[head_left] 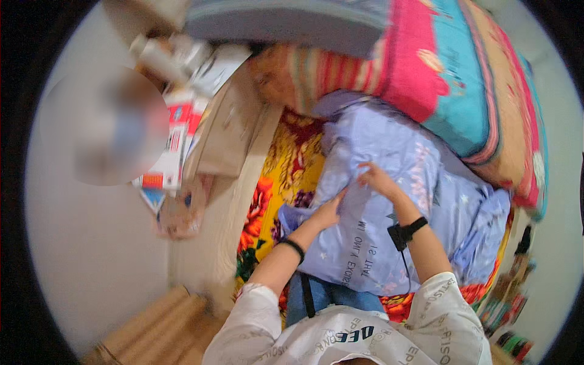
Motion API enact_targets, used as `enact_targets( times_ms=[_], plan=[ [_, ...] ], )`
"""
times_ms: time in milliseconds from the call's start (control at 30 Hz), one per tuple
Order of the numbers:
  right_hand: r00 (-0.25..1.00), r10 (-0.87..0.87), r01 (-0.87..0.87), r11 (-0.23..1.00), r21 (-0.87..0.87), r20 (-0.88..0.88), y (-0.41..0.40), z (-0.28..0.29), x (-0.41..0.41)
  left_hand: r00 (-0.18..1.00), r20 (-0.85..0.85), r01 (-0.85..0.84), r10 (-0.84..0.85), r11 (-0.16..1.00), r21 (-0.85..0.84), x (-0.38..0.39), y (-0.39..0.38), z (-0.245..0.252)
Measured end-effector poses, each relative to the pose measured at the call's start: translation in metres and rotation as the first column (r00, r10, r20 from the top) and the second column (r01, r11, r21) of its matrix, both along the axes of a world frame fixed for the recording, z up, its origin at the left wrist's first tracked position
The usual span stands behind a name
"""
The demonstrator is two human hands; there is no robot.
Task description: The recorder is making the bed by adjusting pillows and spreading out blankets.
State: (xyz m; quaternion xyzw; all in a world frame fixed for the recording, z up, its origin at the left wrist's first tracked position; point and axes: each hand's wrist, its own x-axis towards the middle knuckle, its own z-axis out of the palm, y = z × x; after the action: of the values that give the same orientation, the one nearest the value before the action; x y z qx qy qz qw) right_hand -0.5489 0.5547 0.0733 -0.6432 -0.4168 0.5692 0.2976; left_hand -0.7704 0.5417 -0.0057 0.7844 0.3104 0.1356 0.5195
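Observation:
A light purple printed fabric bundle (388, 246), perhaps bedding, lies folded and rumpled before me on a floral blanket (260, 214). My left hand (329, 210) touches its left part, fingers pointing up and inward. My right hand (375, 180) is just above or on the middle of the fabric, with fingers apart and slightly bent. Neither hand visibly grips the cloth. A black band circles my left wrist, and a black strap with a small device and cable (401, 233) is on my right forearm.
A large striped, colourful blanket (461, 77) and a grey padded item (287, 23) are piled beyond the fabric. Cardboard boxes (228, 132) with papers (175, 137) stand at the left. Brown folded material (155, 328) is at the lower left; blurred small items line the right edge.

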Motion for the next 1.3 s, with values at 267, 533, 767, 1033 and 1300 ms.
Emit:
enact_targets(
  times_ms=[267, 533, 767, 1033, 1300],
  plan=[
    [0.999, -0.043, 0.026, 0.892, -0.451, -0.028, -0.221, 0.008, 0.086, 0.946, -0.320, -0.021, -0.058, 0.971, -0.239, 0.007, -0.023, 0.088],
    [0.960, -0.278, 0.274, 0.938, -0.212, 0.011, -0.303, -0.028, 0.063, 0.720, -0.604, 0.362, -0.341, 0.928, -0.093, 0.100, -0.052, 0.115],
    [0.866, -0.403, 0.458, 0.877, -0.147, 0.294, -0.313, -0.029, 0.046, 0.652, -0.510, 0.528, -0.562, 0.818, -0.226, 0.168, -0.097, 0.137],
    [0.471, -0.848, 0.877, 0.480, -0.023, 0.242, -0.366, -0.011, 0.053, 0.212, -0.906, 0.959, -0.366, 0.257, 0.120, 0.184, -0.122, 0.158],
    [-0.327, -0.867, 0.940, -0.257, 0.223, 0.376, -0.492, 0.147, -0.061, 0.067, -0.898, 0.991, -0.434, 0.136, 0.009, 0.183, -0.076, 0.101]
  ],
)
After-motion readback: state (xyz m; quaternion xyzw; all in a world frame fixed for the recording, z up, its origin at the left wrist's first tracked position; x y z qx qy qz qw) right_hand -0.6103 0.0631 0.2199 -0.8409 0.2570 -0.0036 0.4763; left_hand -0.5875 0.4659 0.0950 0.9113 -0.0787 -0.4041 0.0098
